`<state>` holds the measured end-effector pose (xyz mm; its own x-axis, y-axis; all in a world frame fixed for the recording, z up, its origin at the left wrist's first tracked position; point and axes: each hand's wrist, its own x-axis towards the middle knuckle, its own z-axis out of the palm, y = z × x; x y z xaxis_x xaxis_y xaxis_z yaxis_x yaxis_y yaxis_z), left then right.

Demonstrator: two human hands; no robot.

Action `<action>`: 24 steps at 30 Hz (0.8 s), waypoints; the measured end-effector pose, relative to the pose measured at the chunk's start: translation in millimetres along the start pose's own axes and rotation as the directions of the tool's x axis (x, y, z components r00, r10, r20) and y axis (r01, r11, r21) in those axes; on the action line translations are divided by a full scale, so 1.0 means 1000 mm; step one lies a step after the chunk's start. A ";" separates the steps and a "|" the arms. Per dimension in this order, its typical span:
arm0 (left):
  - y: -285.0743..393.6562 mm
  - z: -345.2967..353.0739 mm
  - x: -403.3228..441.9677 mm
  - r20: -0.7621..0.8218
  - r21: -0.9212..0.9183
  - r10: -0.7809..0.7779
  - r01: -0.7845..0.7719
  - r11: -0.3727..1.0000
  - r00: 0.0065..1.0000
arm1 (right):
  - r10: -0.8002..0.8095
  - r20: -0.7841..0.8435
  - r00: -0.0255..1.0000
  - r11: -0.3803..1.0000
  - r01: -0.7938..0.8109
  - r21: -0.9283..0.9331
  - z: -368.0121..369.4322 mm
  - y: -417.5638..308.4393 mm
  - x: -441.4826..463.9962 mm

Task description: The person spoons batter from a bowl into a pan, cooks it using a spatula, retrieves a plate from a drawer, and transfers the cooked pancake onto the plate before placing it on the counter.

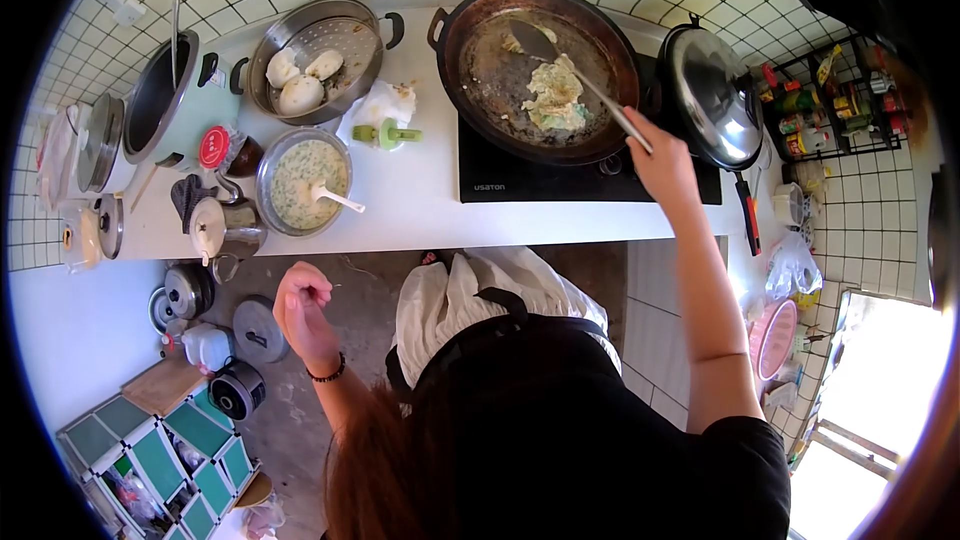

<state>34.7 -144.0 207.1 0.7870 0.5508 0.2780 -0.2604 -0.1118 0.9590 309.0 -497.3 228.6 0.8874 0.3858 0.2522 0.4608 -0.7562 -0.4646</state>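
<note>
My right hand (662, 155) is wrapped round the handle of a metal spatula (600, 95), whose dark blade rests inside a large round pan (450, 90). Beside the blade lies a folded, yellowish-green piece of food (555, 98). The pan sits on a black induction cooktop (540, 180). My left hand (306, 308) hangs in front of the counter edge, its fingers curled; whether they hold anything is too small to tell. Nearest to it on the counter is a metal bowl (305, 180) of pale batter with green bits and a white spoon (335, 198).
A steamer pan (262, 45) with white buns, a green pot (205, 110), a teapot (235, 230) and a green-handled brush (385, 134) stand left. At right are a lidded wok (712, 90), a spice rack (840, 105) and a pink basket (773, 340).
</note>
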 end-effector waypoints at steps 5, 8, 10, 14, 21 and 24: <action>-0.001 -0.007 -0.004 -0.007 0.010 0.003 -0.003 1.000 1.000 | 0.025 -0.011 1.000 0.976 -0.026 -0.215 -0.064 -0.010 -0.015; -0.005 -0.006 -0.003 -0.003 0.002 -0.016 0.016 1.000 1.000 | 0.104 0.052 0.993 0.938 -0.081 -0.338 -0.086 -0.011 -0.031; -0.005 -0.004 -0.002 0.005 -0.005 -0.022 0.022 1.000 1.000 | 0.099 0.081 0.992 0.932 -0.064 -0.356 -0.087 -0.004 -0.040; -0.007 0.002 0.005 0.035 -0.008 -0.036 0.036 0.999 0.999 | 0.142 0.137 0.980 0.907 -0.073 -0.416 -0.083 -0.009 -0.047; -0.011 0.012 0.014 0.082 -0.026 -0.033 0.035 0.999 0.996 | 0.193 0.208 0.959 0.918 -0.102 -0.383 -0.095 -0.038 -0.056; -0.014 0.014 0.015 0.092 -0.032 -0.040 0.043 0.999 0.995 | 0.216 0.236 0.948 0.922 -0.118 -0.369 -0.109 -0.056 -0.058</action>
<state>58.2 -145.9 198.9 0.8452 0.4759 0.2432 -0.2439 -0.0615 0.9678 230.5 -534.9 333.1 0.9430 0.3272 -0.0615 0.3159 -0.9377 -0.1446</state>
